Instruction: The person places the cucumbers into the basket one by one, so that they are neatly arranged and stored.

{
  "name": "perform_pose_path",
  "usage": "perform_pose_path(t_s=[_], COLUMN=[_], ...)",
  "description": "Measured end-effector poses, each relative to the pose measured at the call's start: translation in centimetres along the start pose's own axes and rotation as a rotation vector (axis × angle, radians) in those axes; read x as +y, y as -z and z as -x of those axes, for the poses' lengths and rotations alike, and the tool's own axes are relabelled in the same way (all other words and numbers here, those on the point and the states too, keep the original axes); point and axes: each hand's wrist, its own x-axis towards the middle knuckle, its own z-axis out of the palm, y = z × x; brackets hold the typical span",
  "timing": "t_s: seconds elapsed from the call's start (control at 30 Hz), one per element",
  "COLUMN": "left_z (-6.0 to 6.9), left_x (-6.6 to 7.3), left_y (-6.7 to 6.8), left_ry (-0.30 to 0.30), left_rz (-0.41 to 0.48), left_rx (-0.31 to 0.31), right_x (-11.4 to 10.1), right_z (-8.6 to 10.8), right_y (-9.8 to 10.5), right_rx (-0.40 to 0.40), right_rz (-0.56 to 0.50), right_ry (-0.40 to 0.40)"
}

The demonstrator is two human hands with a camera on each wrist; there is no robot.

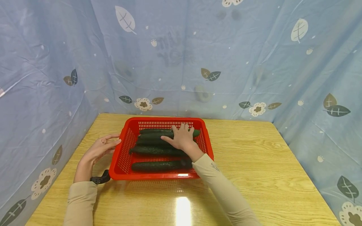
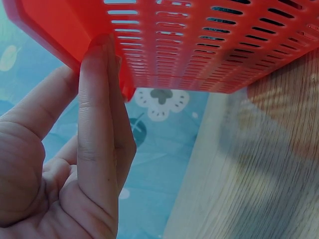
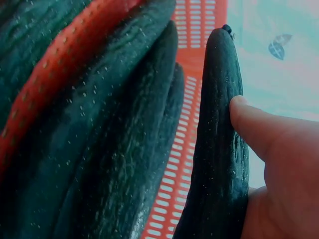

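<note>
A red plastic basket (image 1: 116,157) with slotted walls stands on the table, with several dark green cucumbers lying lengthwise in it. My left hand (image 1: 100,149) holds the basket's left rim; in the left wrist view the fingers (image 2: 94,119) lie against the rim's underside, the thumb at its outer edge. Over the basket's back right part, my right hand (image 1: 183,138) grips a cucumber (image 3: 217,124). Its thumb presses one side in the right wrist view, while the other fingers are hidden behind. A separate cucumber (image 1: 158,165) lies near the basket's front wall.
The wooden table (image 1: 254,163) extends to the right and in front of the basket. Blue patterned cloth (image 1: 181,62) hangs behind and along both sides. A black strap (image 1: 101,178) sits at my left wrist.
</note>
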Motion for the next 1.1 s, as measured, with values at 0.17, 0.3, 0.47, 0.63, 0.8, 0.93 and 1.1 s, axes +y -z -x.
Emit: perform_pose_path(t_s=[0.17, 0.3, 0.47, 0.63, 0.8, 0.93, 1.1], left_z=[-0.1, -0.1, -0.1, 0.0, 0.0, 0.0, 0.0], left_x=[0.1, 0.1, 0.1, -0.1, -0.1, -0.1, -0.2], left_y=[0.0, 0.0, 0.1, 0.1, 0.0, 0.0, 0.1], left_ry=[0.0, 0.002, 0.005, 0.018, 0.01, 0.009, 0.008], left_rz=[-0.002, -0.011, -0.022, -0.037, -0.049, -0.042, -0.023], left_rx=[-0.002, -0.004, 0.002, 0.016, 0.002, 0.005, 0.007], right_x=[-0.2, -0.4, -0.6, -0.5, -0.3, -0.3, -0.4], right_z=[0.0, 0.2, 0.4, 0.5, 0.5, 0.3, 0.0], right_y=[-0.3, -0.4, -0.6, -0.8, -1.1, -1.6, -2.0], right_rx=[-0.015, -0.018, -0.046, -0.073, -0.093, -0.09, -0.082], right_rz=[0.014, 0.028, 0.032, 0.04, 0.04, 0.032, 0.077], right_ry=[-0.001, -0.003, -0.005, -0.007, -0.007, 0.01, 0.016])
